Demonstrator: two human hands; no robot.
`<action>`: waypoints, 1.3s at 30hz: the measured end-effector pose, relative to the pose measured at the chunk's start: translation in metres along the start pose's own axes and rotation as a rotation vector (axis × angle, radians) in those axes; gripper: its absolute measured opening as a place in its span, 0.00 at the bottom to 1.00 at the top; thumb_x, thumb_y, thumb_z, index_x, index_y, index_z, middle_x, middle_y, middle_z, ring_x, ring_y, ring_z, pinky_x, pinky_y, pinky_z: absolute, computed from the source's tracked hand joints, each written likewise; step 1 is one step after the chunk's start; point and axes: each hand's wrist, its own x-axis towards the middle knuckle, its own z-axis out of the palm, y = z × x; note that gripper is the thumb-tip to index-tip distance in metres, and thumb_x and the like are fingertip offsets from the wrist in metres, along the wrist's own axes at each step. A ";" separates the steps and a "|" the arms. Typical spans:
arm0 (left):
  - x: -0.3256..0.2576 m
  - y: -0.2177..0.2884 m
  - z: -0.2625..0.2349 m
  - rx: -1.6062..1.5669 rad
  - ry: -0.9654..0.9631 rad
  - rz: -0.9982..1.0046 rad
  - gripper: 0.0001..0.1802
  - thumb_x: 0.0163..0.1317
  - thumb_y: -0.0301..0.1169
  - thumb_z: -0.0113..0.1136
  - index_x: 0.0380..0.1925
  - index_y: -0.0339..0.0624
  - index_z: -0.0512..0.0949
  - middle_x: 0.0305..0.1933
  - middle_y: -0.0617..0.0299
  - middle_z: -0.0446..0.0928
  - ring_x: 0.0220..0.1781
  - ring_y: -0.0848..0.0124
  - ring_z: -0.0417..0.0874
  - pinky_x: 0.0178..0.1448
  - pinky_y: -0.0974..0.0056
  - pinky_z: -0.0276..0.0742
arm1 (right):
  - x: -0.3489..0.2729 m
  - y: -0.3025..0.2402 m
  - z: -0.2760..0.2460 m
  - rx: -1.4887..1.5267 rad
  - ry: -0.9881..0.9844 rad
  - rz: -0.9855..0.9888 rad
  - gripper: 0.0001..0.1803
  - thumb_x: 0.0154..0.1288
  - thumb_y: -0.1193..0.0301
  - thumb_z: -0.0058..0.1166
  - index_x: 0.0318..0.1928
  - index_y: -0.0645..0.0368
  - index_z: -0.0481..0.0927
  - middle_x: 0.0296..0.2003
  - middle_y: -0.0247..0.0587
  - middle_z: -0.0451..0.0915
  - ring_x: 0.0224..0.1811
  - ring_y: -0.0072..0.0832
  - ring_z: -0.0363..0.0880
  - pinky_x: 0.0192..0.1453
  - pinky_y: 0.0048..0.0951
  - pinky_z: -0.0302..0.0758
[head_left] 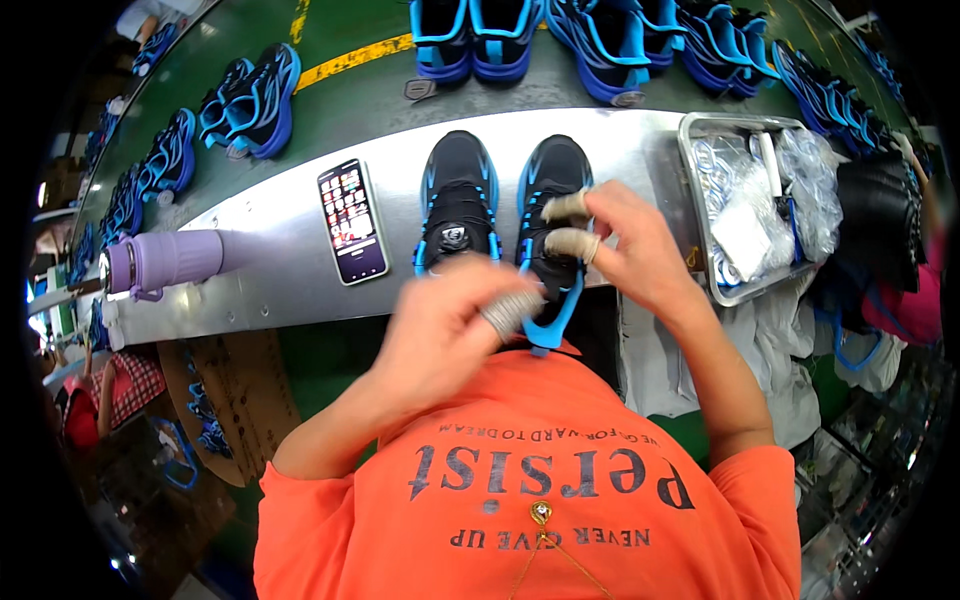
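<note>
Two black shoes with blue trim stand side by side on a metal shelf [270, 260], toes pointing away from me. My right hand [630, 245], with cloth wraps on its fingertips, pinches the top of the right shoe [553, 190] near its laces. My left hand [450, 325], blurred and also taped on one finger, is at the heel end of that shoe, fingers closed around its blue heel tab. The left shoe [457, 200] stands untouched beside it, with a round dial on its tongue.
A phone [352, 220] with a lit screen lies left of the shoes. A purple bottle [165, 262] lies on its side at the shelf's left end. A metal tray [700, 200] with plastic bags sits on the right. Several blue shoes line a green conveyor [340, 110] beyond.
</note>
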 end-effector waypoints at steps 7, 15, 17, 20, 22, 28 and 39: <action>0.031 -0.033 -0.034 0.234 0.096 0.262 0.18 0.56 0.26 0.67 0.49 0.41 0.81 0.36 0.60 0.73 0.34 0.67 0.73 0.39 0.65 0.71 | 0.085 0.013 0.044 -0.201 -0.092 -0.204 0.29 0.63 0.57 0.63 0.64 0.47 0.75 0.59 0.55 0.72 0.62 0.51 0.71 0.65 0.42 0.69; 0.038 -0.044 -0.042 0.108 0.006 0.212 0.24 0.56 0.26 0.67 0.54 0.40 0.77 0.37 0.62 0.71 0.35 0.69 0.71 0.41 0.67 0.70 | 0.129 0.027 0.088 -0.221 -0.288 -0.134 0.31 0.65 0.52 0.60 0.67 0.43 0.73 0.70 0.66 0.58 0.73 0.60 0.55 0.75 0.49 0.59; 0.034 -0.042 -0.038 0.192 0.054 0.247 0.25 0.55 0.28 0.69 0.54 0.39 0.76 0.38 0.62 0.71 0.35 0.71 0.70 0.42 0.67 0.70 | 0.128 0.030 0.089 -0.194 -0.282 -0.147 0.31 0.65 0.52 0.60 0.67 0.43 0.74 0.70 0.66 0.58 0.73 0.60 0.56 0.75 0.49 0.59; 0.036 -0.042 -0.026 0.352 0.220 0.198 0.25 0.56 0.28 0.68 0.55 0.39 0.76 0.40 0.63 0.74 0.38 0.72 0.71 0.44 0.67 0.70 | 0.128 0.030 0.091 -0.203 -0.254 -0.144 0.30 0.64 0.53 0.60 0.66 0.43 0.75 0.70 0.66 0.58 0.73 0.60 0.57 0.75 0.49 0.59; 0.042 -0.042 -0.039 0.197 0.042 0.156 0.27 0.55 0.31 0.70 0.55 0.39 0.75 0.45 0.61 0.73 0.39 0.70 0.71 0.45 0.67 0.70 | 0.128 0.030 0.093 -0.184 -0.241 -0.144 0.30 0.64 0.52 0.60 0.65 0.44 0.76 0.70 0.66 0.59 0.72 0.60 0.58 0.74 0.49 0.60; 0.040 -0.046 -0.031 0.379 0.227 0.282 0.27 0.55 0.29 0.69 0.56 0.39 0.75 0.38 0.64 0.75 0.41 0.73 0.72 0.48 0.68 0.70 | 0.132 0.037 0.096 -0.172 -0.224 -0.145 0.30 0.62 0.51 0.60 0.64 0.45 0.77 0.68 0.65 0.61 0.69 0.60 0.60 0.73 0.48 0.62; 0.044 -0.050 -0.023 0.294 0.198 0.276 0.25 0.50 0.30 0.74 0.48 0.38 0.76 0.38 0.62 0.71 0.42 0.70 0.73 0.47 0.67 0.70 | 0.131 0.038 0.094 -0.191 -0.223 -0.144 0.28 0.63 0.55 0.61 0.63 0.45 0.78 0.66 0.63 0.64 0.69 0.58 0.62 0.72 0.47 0.63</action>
